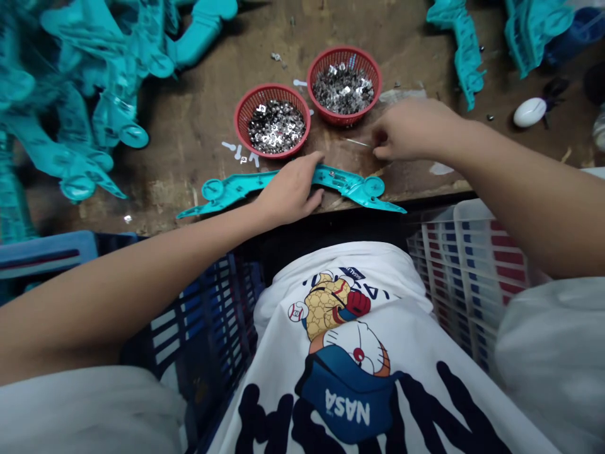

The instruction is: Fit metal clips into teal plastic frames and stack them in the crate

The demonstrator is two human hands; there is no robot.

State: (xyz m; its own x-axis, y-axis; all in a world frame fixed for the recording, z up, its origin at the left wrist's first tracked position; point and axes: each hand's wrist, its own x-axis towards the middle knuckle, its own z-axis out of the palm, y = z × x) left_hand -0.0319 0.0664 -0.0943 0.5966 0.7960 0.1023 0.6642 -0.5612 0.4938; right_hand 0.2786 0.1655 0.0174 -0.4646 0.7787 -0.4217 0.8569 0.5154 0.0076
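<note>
A long, curved teal plastic shell lies along the front edge of the wooden bench, its ribbed inner side facing up. My left hand is closed around its middle, thumb on the near side and fingers over the far side. A small metal piece sits in the shell just right of that hand. To the right, my right hand hovers over the bench with fingers curled in a pinch. A thin metal rod shows just left of those fingertips; whether they grip it I cannot tell.
Two red baskets of small metal clips stand behind the shell. More teal shells pile up at left, others at back right. A white oval object lies at right. Plastic crates flank my lap below the bench.
</note>
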